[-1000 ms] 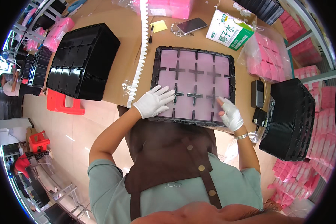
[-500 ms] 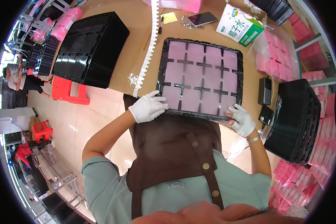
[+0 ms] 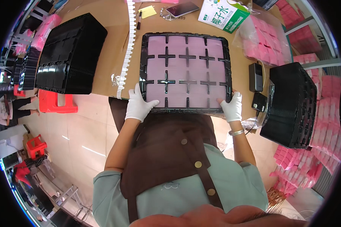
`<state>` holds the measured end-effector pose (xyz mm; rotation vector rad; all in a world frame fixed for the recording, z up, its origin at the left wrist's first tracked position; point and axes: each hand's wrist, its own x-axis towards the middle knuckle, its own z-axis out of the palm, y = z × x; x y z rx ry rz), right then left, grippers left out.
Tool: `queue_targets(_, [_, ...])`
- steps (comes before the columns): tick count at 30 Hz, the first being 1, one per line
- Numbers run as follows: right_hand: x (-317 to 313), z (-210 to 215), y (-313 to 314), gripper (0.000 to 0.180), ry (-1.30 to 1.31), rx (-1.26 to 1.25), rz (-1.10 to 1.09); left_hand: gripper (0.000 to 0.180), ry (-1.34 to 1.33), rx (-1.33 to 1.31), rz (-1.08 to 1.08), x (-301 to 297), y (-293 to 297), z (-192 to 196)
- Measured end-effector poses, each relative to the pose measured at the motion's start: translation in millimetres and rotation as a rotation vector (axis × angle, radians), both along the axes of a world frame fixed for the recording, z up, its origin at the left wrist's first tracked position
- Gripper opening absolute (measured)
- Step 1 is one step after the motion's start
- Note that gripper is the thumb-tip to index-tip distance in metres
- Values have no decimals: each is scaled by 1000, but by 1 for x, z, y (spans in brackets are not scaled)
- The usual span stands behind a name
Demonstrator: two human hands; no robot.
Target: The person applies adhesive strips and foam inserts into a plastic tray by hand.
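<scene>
The head view has a black plastic tray (image 3: 143, 64) at the centre of the frame, lying on a cardboard-covered table (image 3: 110, 49), its cross-shaped dividers standing between pale pink squares (image 3: 177, 68). The left hand (image 3: 138, 105), in a white glove, grasps the tray's lower-left corner, thumb over the near rim and fingers along the side. The right hand (image 3: 232, 107), gloved likewise with some fingertips bare, grasps the lower-right corner, its thumb at the near rim. A white toothed strip (image 3: 128, 53) runs down the table left of the tray. At upper left stands a tall stack of black trays (image 3: 68, 56), with a red plastic stool (image 3: 57, 102) below it in the frame; another black tray stack (image 3: 290, 106) is at right. Along the top are a black pen (image 3: 139, 20), a yellow sticky note (image 3: 147, 11), a smartphone (image 3: 182, 9) and a green-and-white carton (image 3: 223, 16). At upper right, a clear plastic bag (image 3: 267, 41) holds pink blocks, and a black rectangular device (image 3: 255, 77) lies below it.
</scene>
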<state>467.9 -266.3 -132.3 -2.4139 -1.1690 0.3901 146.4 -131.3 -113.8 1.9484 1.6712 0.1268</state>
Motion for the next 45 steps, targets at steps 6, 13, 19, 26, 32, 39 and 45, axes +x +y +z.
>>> queue_targets(6, [12, -16, -11, 76, 17, 45, 88, 98, -101, 41, -130, -10, 3, -12])
queue_targets(13, [9, -5, 0, 84, 25, 2, 18, 88, -106, 40, -34, -3, 7, -14])
queue_targets(19, [14, -17, 3, 67, -79, 69, -39, 67, -314, 203, 144, -10, -3, -21])
queue_targets(26, [-2, 51, 2, 64, 45, 510, 65, 24, -929, 229, 578, -39, -15, 62])
queue_targets(32, [-50, 102, 64, 61, 251, 670, 445, 15, -1010, 1277, 701, -140, -23, 209])
queue_targets(39, [-92, 54, 77, 30, 424, 407, 691, 18, 13, 1469, 185, -170, 72, 203])
queue_targets(45, [-95, 43, 67, 26, 496, 270, 692, 11, 605, 1174, 147, -179, 125, 102])
